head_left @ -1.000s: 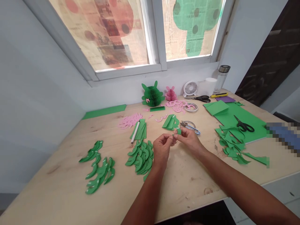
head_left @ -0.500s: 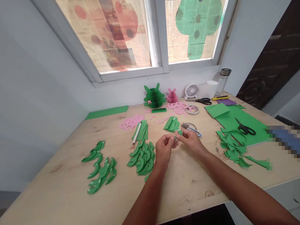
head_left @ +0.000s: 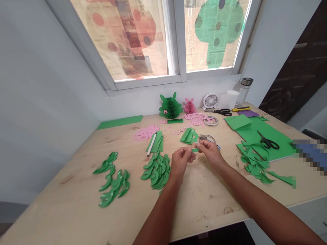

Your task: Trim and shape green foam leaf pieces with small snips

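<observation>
Between my two hands is a small curved green paper piece (head_left: 195, 149) with a white strip near one end. The fingers of my left hand (head_left: 182, 160) pinch its left end. My right hand (head_left: 209, 152) pinches the other end. Just beyond them lie folded green paper (head_left: 188, 136) and a roll of tape (head_left: 211, 138), with a blue-handled tool by it, partly hidden by my right hand. Left of my left hand is a heap of curved green paper pieces (head_left: 156, 172). Farther left, more curved pieces (head_left: 114, 187) bear white strips.
At the back stand a green paper honeycomb figure (head_left: 170, 108), a pink one (head_left: 189, 106), a small fan (head_left: 211, 100) and a bottle (head_left: 244, 92). Black scissors (head_left: 268, 141) lie on green sheets (head_left: 281, 149) at right, near green scraps (head_left: 251, 160). Pink cutouts (head_left: 146, 132) and a white pen (head_left: 151, 144) lie left.
The right hand's fingers have shifted slightly on the green piece, which now lies flatter between both hands. The whole view has moved a little.
</observation>
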A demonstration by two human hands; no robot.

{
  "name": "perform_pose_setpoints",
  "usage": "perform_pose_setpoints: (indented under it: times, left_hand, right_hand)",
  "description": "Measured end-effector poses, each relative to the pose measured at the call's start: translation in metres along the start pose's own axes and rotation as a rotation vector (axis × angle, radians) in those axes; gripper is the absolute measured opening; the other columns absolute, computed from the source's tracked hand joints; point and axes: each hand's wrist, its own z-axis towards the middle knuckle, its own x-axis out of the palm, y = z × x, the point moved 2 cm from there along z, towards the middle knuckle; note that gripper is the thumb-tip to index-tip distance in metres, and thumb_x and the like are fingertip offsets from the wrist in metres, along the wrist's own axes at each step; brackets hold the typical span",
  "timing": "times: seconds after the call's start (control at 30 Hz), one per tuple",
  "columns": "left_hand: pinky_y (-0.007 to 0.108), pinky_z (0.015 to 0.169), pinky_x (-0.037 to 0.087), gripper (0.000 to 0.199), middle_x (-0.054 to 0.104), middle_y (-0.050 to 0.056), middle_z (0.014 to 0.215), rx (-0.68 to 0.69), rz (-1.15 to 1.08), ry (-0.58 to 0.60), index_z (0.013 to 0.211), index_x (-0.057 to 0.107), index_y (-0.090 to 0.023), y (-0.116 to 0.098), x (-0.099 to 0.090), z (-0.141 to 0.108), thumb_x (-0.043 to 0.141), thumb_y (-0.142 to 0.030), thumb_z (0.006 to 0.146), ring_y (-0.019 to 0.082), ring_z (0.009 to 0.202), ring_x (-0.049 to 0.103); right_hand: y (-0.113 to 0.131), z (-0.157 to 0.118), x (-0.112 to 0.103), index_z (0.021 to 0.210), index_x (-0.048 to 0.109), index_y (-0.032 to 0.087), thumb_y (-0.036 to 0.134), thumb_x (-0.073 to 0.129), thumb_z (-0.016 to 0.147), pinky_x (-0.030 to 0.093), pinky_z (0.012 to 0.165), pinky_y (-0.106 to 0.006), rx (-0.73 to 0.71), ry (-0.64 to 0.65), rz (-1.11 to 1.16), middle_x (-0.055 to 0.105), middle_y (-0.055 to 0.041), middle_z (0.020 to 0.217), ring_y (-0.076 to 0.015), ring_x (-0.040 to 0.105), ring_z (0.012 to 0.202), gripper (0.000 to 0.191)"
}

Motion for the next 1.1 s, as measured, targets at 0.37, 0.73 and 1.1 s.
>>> perform_pose_setpoints:
  times: [0.37,0.73,1.1]
  left_hand:
    - [0.023,0.053,0.047,0.033,0.067,0.007,0.065,-0.017,-0.061,-0.011,0.069,0.062,-0.013,-0.006,0.002,-0.011,0.067,-0.045,0.064,0.014,0.056,0.061]
    - [0.024,0.054,0.047,0.025,0.066,0.004,0.06,-0.007,-0.027,-0.039,0.071,0.063,-0.013,-0.002,-0.004,-0.001,0.071,-0.034,0.059,0.012,0.052,0.059]
    - [0.023,0.054,0.047,0.023,0.066,0.003,0.063,0.076,-0.118,-0.239,0.073,0.06,-0.012,-0.01,-0.017,0.0,0.068,-0.03,0.062,0.01,0.051,0.059]
  right_hand:
    - [-0.003,0.002,0.0,0.064,0.059,0.02,0.048,0.059,0.07,0.041,0.057,-0.028,-0.02,-0.003,-0.024,0.053,0.0006,0.059,-0.0143,0.048,0.058,0.029]
    - [-0.001,0.001,0.001,0.067,0.058,0.019,0.04,0.056,0.074,0.039,0.059,-0.027,-0.025,0.024,-0.048,0.055,0.0011,0.061,-0.0134,0.049,0.06,0.022]
    - [-0.013,0.0,0.002,0.074,0.063,0.015,0.017,0.047,0.075,0.032,0.053,-0.021,-0.059,0.344,-0.447,0.059,0.0014,0.066,-0.0095,0.046,0.056,0.016]
